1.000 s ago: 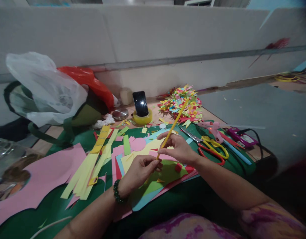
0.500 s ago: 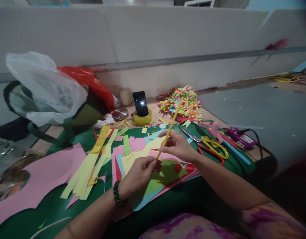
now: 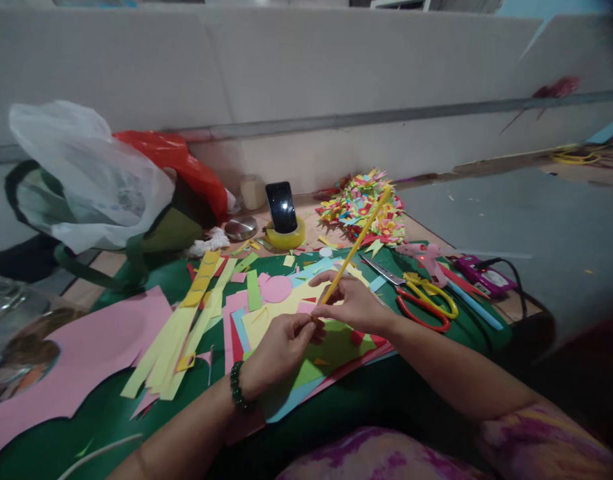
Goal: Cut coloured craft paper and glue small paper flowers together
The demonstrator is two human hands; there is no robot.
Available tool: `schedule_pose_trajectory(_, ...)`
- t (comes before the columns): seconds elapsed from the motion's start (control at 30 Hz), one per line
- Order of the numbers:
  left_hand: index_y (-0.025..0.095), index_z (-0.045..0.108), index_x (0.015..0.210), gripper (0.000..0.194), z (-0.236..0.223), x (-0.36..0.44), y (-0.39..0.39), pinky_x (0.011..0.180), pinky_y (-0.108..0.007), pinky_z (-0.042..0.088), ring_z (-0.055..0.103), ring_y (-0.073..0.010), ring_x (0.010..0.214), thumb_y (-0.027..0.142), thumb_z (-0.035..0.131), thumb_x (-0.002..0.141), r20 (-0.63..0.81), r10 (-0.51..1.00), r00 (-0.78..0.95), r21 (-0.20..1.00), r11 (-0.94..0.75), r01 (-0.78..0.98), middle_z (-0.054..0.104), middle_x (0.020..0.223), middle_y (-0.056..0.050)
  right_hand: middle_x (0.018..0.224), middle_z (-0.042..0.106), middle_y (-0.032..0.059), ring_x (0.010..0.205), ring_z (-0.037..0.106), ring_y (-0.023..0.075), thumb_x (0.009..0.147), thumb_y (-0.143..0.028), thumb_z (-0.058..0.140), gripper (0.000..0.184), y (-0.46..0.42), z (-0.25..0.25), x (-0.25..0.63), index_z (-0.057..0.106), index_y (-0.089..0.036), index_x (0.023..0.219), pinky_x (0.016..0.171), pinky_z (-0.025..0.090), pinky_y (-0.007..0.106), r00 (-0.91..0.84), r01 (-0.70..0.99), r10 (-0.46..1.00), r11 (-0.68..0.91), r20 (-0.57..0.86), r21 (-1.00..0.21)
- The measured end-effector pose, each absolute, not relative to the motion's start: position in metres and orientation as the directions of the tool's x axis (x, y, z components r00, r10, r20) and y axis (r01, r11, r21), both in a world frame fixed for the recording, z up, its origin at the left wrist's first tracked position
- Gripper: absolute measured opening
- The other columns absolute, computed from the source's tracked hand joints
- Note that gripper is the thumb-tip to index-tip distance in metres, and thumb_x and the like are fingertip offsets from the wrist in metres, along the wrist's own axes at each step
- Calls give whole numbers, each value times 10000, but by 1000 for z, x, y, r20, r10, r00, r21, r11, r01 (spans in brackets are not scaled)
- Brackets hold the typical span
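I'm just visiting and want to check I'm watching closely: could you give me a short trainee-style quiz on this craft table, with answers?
1. Multiple choice: what do the left hand and right hand hold?
a) the scissors
b) a thin yellow stick
c) the pink glue gun

2. True or false: the phone is propped up at the yellow tape roll, not lying flat.

3. Fill in: the bead bracelet is dark ____ in colour.

Key: 1. b; 2. true; 3. green

Yellow stick [image 3: 356, 246] in left grip [image 3: 285, 343], right grip [image 3: 355, 303].
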State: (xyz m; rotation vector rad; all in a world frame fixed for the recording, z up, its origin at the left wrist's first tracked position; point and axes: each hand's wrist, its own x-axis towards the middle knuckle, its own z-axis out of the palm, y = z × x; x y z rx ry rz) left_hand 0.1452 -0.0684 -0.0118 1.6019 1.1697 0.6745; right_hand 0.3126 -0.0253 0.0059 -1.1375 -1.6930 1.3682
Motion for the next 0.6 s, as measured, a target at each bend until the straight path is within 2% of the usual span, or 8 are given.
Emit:
schedule_pose_trajectory(0.2,148,610,767,369,-7,145,-69,697,-292,511,663,-196,751,445,421,876,-119,906,406,935,-35,352,706,798,-97,599,601,-46,557,572,120,609,-272,730,422,-22,3,314,565,-170,984,501,416,213,-413,177,910,45,-33,-983)
schedule_pose_trajectory(0.37,152,602,689,346,-5,146,-68,567,-250,442,610,-169,630,456,511,825,-120,915,384,890,-73,451,671,674,-52,607,606,-42,566,580,123,610,-285,720,412,-23,4,313,557,-174,971,513,431,218,-406,147,914,41,-23,-988)
schedule_pose_trajectory(0.6,157,605,695,377,-8,146,-68,653,-297,508,663,-210,699,464,441,839,-170,902,396,909,-12,417,709,731,-101,596,597,-40,553,578,128,612,-303,729,406,-22,4,316,572,-177,964,502,422,224,-378,195,926,78,-2,-978)
